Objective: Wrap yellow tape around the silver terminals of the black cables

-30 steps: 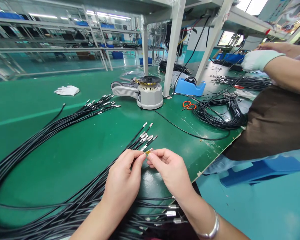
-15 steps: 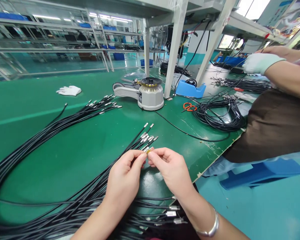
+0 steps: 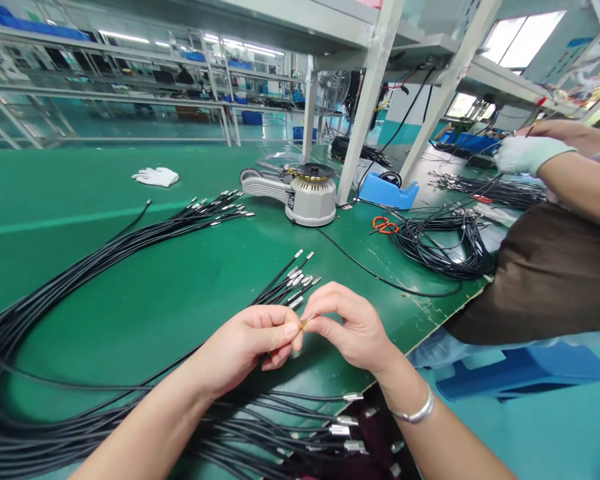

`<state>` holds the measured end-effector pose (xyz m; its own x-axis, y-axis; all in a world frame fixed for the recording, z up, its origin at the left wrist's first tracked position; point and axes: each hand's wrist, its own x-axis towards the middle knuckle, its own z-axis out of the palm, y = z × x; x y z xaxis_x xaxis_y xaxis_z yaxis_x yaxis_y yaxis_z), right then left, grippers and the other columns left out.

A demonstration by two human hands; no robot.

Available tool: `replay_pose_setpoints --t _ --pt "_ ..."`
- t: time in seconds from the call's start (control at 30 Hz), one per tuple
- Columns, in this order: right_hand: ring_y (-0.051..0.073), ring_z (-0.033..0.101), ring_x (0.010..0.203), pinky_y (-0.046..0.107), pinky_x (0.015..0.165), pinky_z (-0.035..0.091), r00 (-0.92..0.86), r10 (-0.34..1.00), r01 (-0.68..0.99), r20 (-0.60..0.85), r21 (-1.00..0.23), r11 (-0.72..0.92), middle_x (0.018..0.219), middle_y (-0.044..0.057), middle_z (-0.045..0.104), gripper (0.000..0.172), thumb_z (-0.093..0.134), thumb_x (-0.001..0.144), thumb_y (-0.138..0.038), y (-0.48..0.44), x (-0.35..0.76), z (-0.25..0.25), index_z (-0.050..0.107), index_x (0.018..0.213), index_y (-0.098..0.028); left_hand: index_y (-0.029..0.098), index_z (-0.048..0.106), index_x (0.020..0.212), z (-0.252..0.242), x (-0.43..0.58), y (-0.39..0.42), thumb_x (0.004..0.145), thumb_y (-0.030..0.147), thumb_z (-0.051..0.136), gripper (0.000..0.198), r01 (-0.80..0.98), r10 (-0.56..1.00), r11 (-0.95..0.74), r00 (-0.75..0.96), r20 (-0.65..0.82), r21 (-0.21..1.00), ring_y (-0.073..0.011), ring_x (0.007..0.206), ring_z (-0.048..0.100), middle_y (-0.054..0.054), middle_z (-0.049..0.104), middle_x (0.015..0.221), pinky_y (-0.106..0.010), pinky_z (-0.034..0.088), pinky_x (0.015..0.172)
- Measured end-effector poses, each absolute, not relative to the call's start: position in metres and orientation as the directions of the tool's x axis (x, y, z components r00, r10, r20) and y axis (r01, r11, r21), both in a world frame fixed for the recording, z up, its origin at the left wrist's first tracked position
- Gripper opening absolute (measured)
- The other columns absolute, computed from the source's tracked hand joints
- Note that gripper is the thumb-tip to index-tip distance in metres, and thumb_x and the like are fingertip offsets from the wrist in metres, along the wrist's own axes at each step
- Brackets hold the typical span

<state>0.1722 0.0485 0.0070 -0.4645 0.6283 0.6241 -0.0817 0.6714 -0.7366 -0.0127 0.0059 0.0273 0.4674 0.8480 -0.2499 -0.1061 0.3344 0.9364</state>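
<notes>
The setting was a factory assembly floor, indicated by a long green workbench [image 3: 105, 267] carrying bundles of black terminated cables [image 3: 130, 253], an automatic tape dispenser [image 3: 313, 195], metal-framed shelving [image 3: 105, 73] and a co-worker's gloved hand [image 3: 527, 153].

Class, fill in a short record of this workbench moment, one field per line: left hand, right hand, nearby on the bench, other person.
Left hand: left hand pinches cable end
Right hand: right hand pinches the same cable end
Nearby: black cables, tape dispenser, orange scissors, white glove on green bench
Other person: gloved hand far right
</notes>
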Motion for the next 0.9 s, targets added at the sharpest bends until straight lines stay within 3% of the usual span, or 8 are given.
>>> replay_pose_setpoints --t 0.07,0.13,0.23,0.3,0.47,0.7,0.8,0.9 --pt "0.014 0.061 0.08 0.029 0.077 0.05 -0.486 0.606 -0.085 0.63 -0.724 0.685 0.083 0.003 0.066 0.006 0.064 0.082 -0.017 0.051 0.175 0.01 0.068 0.085 -0.021 0.014 0.057 0.067 0.03 -0.012 0.005 0.077 0.039 0.061 0.027 -0.07 0.852 0.318 0.459 -0.253 0.946 -0.0057 0.048 0.034 0.005 0.046 0.054 -0.02 0.025 0.047" --pt "0.015 0.061 0.084 0.03 0.078 0.049 -0.505 0.665 -0.074 0.551 -0.794 0.603 0.088 0.004 0.066 0.008 0.064 0.083 -0.019 0.053 0.178 0.011 0.069 0.089 -0.021 0.015 0.057 0.069 0.033 -0.009 0.004 0.079 0.04 0.058 0.027 0.064 0.906 0.222 0.355 -0.23 0.973 -0.0071 0.052 0.037 0.004 0.047 0.058 -0.021 0.028 0.05" --pt "0.014 0.06 0.08 0.028 0.072 0.048 -0.512 0.803 -0.022 0.305 -0.939 0.343 0.087 0.003 0.064 0.01 0.065 0.081 -0.025 0.054 0.184 0.011 0.068 0.088 -0.019 0.017 0.056 0.067 0.038 0.0 0.001 0.082 0.038 0.053 0.026 0.356 0.977 0.058 0.17 -0.125 0.933 -0.0097 0.06 0.041 0.004 0.048 0.061 -0.023 0.032 0.058" --pt "0.012 0.057 0.071 0.026 0.067 0.046 -0.499 0.853 0.023 0.155 -0.981 0.192 0.078 0.001 0.063 0.01 0.067 0.079 -0.027 0.053 0.186 0.011 0.067 0.082 -0.018 0.018 0.058 0.069 0.039 0.006 -0.001 0.083 0.037 0.051 0.024 0.468 0.989 -0.001 0.133 -0.07 0.884 -0.0116 0.065 0.046 0.004 0.053 0.065 -0.024 0.036 0.063" --pt "0.011 0.054 0.064 0.025 0.064 0.044 -0.463 0.886 0.078 -0.001 -0.996 0.04 0.07 -0.001 0.063 0.014 0.069 0.075 -0.029 0.05 0.189 0.015 0.067 0.077 -0.015 0.021 0.064 0.087 0.036 0.013 -0.002 0.084 0.036 0.05 0.021 0.515 0.985 -0.062 0.169 -0.03 0.855 -0.0141 0.074 0.056 0.003 0.065 0.08 -0.024 0.041 0.069" --pt "0.011 0.055 0.063 0.025 0.063 0.044 -0.534 0.841 0.1 -0.081 -0.994 -0.032 0.067 0.0 0.064 0.017 0.069 0.073 -0.031 0.047 0.2 0.018 0.068 0.077 -0.015 0.02 0.066 0.076 0.03 0.028 0.0 0.085 0.03 0.048 0.022 0.557 0.973 -0.206 0.206 0.106 0.805 -0.0128 0.071 0.056 0.002 0.063 0.073 -0.023 0.041 0.069" --pt "0.011 0.054 0.061 0.025 0.061 0.043 -0.494 0.863 0.202 -0.105 -0.979 -0.004 0.066 0.0 0.062 0.019 0.067 0.074 -0.034 0.047 0.204 0.015 0.068 0.075 -0.015 0.019 0.066 0.074 0.029 0.027 0.001 0.085 0.035 0.046 0.027 0.578 0.98 -0.141 0.199 0.028 0.804 -0.014 0.068 0.057 0.001 0.063 0.069 -0.024 0.043 0.066" --pt "0.012 0.054 0.061 0.025 0.06 0.043 -0.461 0.881 0.248 -0.102 -0.969 0.017 0.066 0.0 0.062 0.02 0.065 0.075 -0.035 0.047 0.204 0.011 0.067 0.075 -0.015 0.02 0.068 0.089 0.034 0.011 0.001 0.087 0.046 0.039 0.039 0.593 0.984 0.004 0.141 -0.109 0.805 -0.0171 0.076 0.061 -0.001 0.068 0.079 -0.027 0.047 0.071"
